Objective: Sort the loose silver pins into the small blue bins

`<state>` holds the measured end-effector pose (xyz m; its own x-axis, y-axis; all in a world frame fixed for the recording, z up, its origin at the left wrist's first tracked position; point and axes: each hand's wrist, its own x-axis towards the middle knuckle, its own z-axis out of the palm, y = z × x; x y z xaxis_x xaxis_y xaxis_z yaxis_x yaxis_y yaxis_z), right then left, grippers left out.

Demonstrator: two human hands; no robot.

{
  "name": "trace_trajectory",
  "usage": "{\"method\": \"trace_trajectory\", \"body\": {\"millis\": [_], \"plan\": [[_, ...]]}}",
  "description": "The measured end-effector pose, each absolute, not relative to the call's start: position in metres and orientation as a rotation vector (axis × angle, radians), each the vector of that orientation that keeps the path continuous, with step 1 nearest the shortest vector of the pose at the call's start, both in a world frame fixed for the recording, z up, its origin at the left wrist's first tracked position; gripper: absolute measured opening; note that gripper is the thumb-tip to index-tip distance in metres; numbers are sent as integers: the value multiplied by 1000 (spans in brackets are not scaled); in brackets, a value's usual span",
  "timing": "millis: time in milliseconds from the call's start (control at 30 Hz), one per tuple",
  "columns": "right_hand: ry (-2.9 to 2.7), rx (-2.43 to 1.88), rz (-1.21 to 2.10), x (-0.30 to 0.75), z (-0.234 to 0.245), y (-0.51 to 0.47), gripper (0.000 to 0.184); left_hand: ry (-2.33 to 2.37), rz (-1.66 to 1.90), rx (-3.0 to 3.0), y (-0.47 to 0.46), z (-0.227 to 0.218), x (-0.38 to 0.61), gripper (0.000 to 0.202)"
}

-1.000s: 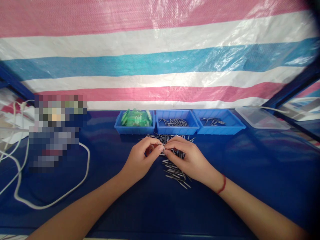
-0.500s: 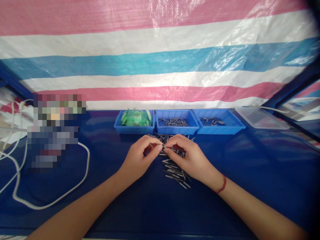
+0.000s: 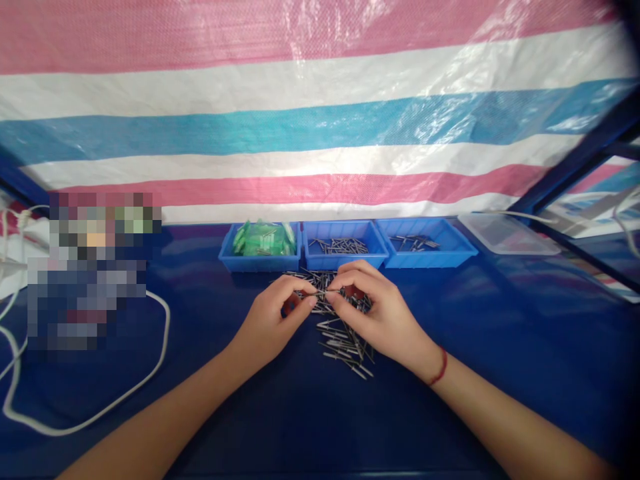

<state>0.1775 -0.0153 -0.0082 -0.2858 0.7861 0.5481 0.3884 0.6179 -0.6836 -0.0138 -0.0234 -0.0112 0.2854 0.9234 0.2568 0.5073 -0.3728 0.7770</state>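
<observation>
Over the middle of the blue table, my left hand (image 3: pixel 274 312) and my right hand (image 3: pixel 381 308) meet fingertip to fingertip. Between them a thin metal blind rivet (image 3: pixel 321 293) lies roughly level, pinched by thumb and forefinger at each end. Under and around the fingers spreads a loose pile of blind rivets (image 3: pixel 345 343), partly covered by my right hand. A red cord circles my right wrist.
Three blue bins stand behind the pile: one with green packets (image 3: pixel 265 239), a middle bin (image 3: pixel 345 261) and a right bin (image 3: pixel 430 259) with rivets. A clear plastic lid (image 3: pixel 507 235) lies right of them. A white cable (image 3: pixel 165 347) loops at left beside blurred items.
The fingertips have drawn slightly apart, so more of the rivet shows between them. The whole view has shifted a little, with the bins now further left.
</observation>
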Motion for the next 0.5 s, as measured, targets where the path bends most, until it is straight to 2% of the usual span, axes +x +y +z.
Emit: {"method": "trace_trajectory", "body": {"millis": [133, 300, 500], "plan": [[-1811, -1075, 298, 201, -2, 2, 8, 1381, 889, 2103, -20, -12, -20, 20], [-1504, -1471, -167, 251, -5, 34, 16, 1403, 759, 2313, -13, -12, -28, 17], [-1511, -1709, -276, 270, -21, 50, 29, 1388, 609, 2519, -9, -21, -31, 19]]}}
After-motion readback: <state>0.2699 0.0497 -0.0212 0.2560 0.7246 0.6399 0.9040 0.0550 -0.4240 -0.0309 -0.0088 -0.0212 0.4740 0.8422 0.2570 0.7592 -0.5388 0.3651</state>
